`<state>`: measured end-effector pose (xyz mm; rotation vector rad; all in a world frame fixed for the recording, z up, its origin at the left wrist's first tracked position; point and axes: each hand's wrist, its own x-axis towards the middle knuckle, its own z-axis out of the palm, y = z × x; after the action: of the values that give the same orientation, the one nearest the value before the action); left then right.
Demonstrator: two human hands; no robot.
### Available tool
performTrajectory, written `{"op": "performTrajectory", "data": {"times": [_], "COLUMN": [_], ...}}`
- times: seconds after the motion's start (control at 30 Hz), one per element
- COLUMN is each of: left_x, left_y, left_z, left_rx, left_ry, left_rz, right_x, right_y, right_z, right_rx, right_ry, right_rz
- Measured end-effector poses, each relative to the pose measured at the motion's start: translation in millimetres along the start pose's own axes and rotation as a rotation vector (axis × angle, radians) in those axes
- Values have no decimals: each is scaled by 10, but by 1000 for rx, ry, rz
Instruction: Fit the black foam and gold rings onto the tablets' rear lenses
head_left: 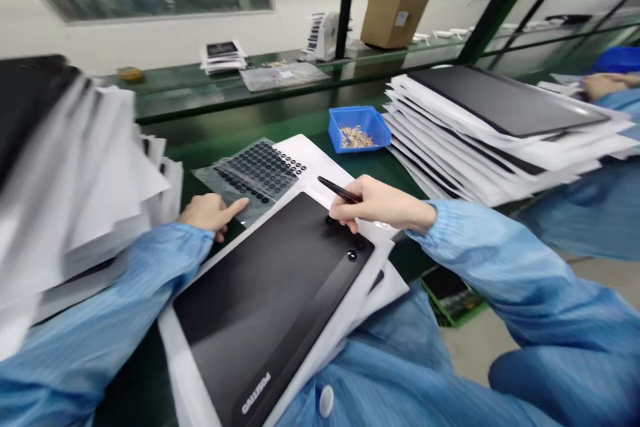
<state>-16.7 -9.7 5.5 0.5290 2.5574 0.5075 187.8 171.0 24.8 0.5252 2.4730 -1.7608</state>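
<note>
In front of me a black tablet back cover [270, 300], lettered POSITIVO, lies tilted on white sheets. Near its upper right corner sits a round camera ring [352, 255]. My right hand [373, 203] hovers at that corner, its fingers closed round a slim black pen-like tool [337, 189] whose tip points up and left. A small dark ring shows just under these fingers. To the left, my left hand [213, 212] rests by a clear sheet of black rings [263, 170], index finger stretched toward the sheet's edge and the other fingers curled.
A blue bin [359, 119] of small brass-coloured parts stands behind the cover. Tall stacks of covers and white sheets rise at left [110, 173] and right [510, 103]. A cardboard box [395, 10] sits on the rear shelf. Another person's hand [603, 85] shows at far right.
</note>
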Motion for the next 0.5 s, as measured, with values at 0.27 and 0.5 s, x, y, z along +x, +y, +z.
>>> {"op": "performTrajectory", "data": {"times": [0.27, 0.5], "left_x": [13, 31], "left_y": [68, 94], "left_z": [36, 35], "left_rx": [461, 543], "left_ry": [81, 53], "left_rz": [51, 15], "right_x": [-533, -444], "right_y": [405, 447], "right_z": [36, 73], "right_rx": [130, 58], "right_ry": [96, 134], "right_rz": [133, 143]}}
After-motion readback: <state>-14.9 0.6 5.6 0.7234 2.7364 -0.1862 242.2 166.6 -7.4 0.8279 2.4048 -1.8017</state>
